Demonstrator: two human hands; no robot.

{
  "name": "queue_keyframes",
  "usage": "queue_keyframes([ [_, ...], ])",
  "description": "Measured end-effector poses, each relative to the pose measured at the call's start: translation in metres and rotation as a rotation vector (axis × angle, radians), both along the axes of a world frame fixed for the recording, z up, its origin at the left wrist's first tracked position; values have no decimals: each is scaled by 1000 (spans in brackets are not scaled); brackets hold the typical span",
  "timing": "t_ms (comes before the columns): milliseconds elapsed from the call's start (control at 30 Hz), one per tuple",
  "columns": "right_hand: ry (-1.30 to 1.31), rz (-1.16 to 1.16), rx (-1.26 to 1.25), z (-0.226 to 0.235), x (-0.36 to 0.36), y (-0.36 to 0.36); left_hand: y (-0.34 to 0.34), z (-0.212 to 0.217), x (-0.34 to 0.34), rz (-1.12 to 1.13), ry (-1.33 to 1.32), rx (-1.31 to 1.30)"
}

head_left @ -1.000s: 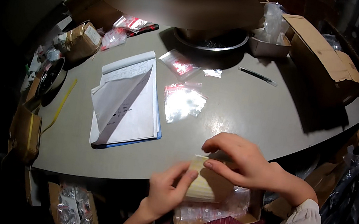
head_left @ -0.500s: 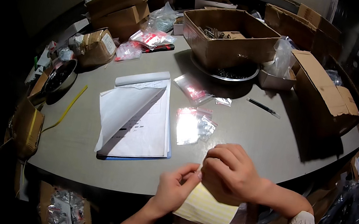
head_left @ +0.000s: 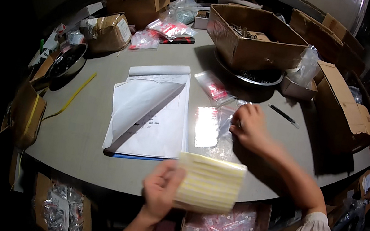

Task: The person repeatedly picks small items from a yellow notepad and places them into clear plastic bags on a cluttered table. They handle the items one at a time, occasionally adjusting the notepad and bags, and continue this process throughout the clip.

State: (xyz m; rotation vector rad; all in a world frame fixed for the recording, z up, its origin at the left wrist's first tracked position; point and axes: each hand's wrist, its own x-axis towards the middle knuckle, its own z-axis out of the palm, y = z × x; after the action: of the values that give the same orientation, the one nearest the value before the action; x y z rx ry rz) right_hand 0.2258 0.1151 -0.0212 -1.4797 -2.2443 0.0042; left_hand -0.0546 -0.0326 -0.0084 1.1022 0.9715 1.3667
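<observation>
My left hand [head_left: 162, 189] is closed on the left edge of a sheet with yellow and pale stripes [head_left: 210, 184], which looks like a sheet of stickers. The sheet is held up over the table's near edge. My right hand [head_left: 251, 128] reaches over the table with its fingers curled together. Whatever is between those fingertips is too small to make out. Just beneath and beside it lie small clear zip bags [head_left: 206, 127], one of them shining in the light. Another clear bag with red marking [head_left: 215, 87] lies farther back.
A clipboard with papers [head_left: 155, 120] lies left of the bags, its top page curled over. A black pen [head_left: 284, 116] is on the right. Behind stand a cardboard box [head_left: 256, 52] on a metal bowl [head_left: 274, 81] and more cartons. A box of small bags [head_left: 225, 229] sits below the table edge.
My right hand has left the striped sheet and moved forward to the zip bags. My left hand has shifted left and turned the sheet up. The view has swung slightly left.
</observation>
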Motion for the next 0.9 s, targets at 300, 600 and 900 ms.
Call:
queue_keyframes([
  [300, 38, 197, -511, 57, 40, -75, -14, 1, -93, 327, -233, 83],
  [600, 108, 466, -687, 89, 7, -186, -30, 3, -70, 237, -31, 157],
  [900, 762, 414, -662, 80, -9, -154, -41, 26, -2, -49, 125, 169],
])
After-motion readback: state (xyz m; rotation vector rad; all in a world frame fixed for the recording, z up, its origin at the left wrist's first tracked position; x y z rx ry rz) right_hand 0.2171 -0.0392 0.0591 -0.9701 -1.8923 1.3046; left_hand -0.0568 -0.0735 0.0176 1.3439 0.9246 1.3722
